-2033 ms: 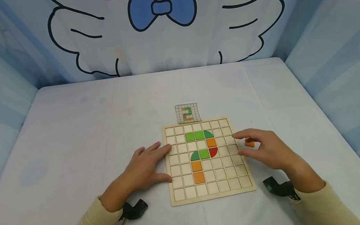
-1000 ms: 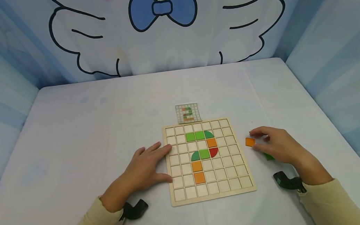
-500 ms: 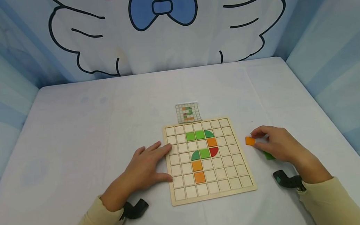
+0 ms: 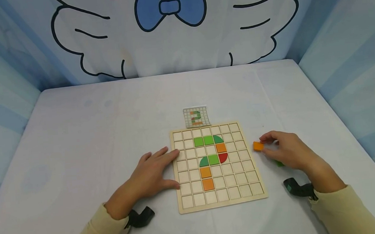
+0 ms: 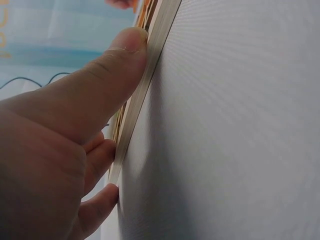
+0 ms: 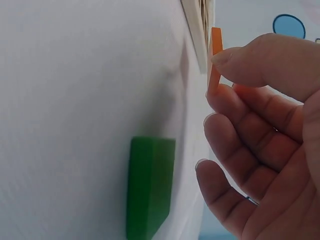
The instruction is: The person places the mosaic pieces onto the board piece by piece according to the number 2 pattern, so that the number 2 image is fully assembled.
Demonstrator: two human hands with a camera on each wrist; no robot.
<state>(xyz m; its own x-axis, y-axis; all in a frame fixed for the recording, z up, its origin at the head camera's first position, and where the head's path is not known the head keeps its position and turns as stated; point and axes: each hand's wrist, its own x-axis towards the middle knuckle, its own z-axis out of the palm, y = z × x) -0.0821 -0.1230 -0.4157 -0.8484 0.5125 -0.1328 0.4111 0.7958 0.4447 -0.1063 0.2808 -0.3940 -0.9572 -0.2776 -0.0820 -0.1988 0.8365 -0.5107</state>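
Note:
My right hand (image 4: 286, 150) pinches an orange square tile (image 4: 257, 146) between thumb and fingertips, just right of the wooden grid board (image 4: 223, 203). The right wrist view shows the tile lifted off the cloth, with the thumb (image 6: 260, 62) on one face. Under the right hand lies a green tile (image 6: 150, 185), partly hidden in the head view. My left hand (image 4: 149, 176) rests at the board's left edge, fingers spread, thumb and index touching the rim. Green, orange and red tiles sit in the board's cells, some of them quarter-rounds.
A small pattern card (image 4: 196, 117) lies against the board's far edge, printed with a coloured figure on a grid. White cloth covers the table (image 4: 109, 119). A printed curtain (image 4: 172, 45) hangs behind it and at both sides.
My right hand first drew back from the board's right edge to the orange tile on the cloth. It now holds that tile slightly nearer the board. My left hand stays put.

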